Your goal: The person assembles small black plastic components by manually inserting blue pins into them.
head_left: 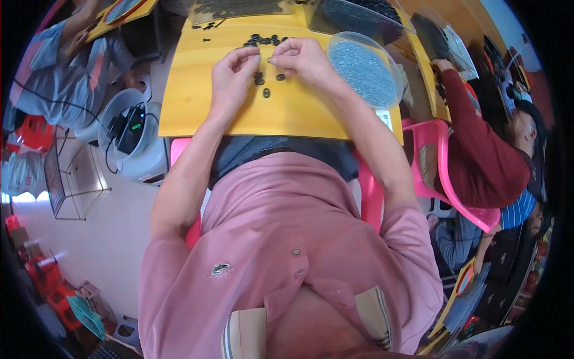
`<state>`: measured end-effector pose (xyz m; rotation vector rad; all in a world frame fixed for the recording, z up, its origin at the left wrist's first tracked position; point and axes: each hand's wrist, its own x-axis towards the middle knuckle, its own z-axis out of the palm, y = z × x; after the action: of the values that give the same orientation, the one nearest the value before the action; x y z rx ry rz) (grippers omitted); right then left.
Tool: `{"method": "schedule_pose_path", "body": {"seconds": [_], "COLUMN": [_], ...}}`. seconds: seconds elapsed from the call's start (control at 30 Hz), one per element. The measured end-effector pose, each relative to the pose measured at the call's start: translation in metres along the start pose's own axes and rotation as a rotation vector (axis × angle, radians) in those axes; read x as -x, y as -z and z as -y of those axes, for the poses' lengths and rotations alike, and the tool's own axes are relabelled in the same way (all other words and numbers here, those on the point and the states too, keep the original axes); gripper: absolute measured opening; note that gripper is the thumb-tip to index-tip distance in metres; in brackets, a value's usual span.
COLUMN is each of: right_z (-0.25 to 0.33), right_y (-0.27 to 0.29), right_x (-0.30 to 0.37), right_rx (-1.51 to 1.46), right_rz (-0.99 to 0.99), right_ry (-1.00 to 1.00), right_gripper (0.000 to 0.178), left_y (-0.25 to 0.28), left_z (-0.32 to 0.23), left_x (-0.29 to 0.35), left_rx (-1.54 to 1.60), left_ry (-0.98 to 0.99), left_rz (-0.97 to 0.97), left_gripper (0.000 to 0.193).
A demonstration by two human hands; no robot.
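Over the yellow table my two hands face each other, fingertips a short gap apart. My left hand is closed in a pinch beside some small black oval pieces. Thumb and forefinger of my right hand also pinch together; a tiny bit shows at the tip, too small to name. Beyond the fingers lies a loose cluster of similar black pieces. Nearer to me sits one black piece with holes, and another black piece rests under my right fingers.
Right of my hands stands a round clear tub of small blue-grey pieces. Clear bins of dark parts line the far edge. A bucket holding black items is on the left. Co-workers sit on both sides, one in a maroon sleeve.
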<state>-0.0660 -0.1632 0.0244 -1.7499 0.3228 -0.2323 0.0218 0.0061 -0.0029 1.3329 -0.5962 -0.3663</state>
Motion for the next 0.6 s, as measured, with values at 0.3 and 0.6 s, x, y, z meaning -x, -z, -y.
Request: {"method": "schedule_pose_path", "body": {"seconds": [0.3, 0.6], "right_z": [-0.004, 0.017], "right_y": [0.0, 0.024], "right_x": [0.042, 0.055], "right_rx": [-0.263, -0.022], "right_rz": [-0.011, -0.121], "right_ry": [0.037, 0.143], "right_gripper": [0.013, 0.014], "left_y": [-0.014, -0.001], "left_z": [0.001, -0.005], "left_x": [0.014, 0.004], "left_rx": [0.149, 0.213], "left_ry": [0.139, 0.206], "left_rz": [0.209, 0.064], "left_gripper": [0.016, 0.013]}}
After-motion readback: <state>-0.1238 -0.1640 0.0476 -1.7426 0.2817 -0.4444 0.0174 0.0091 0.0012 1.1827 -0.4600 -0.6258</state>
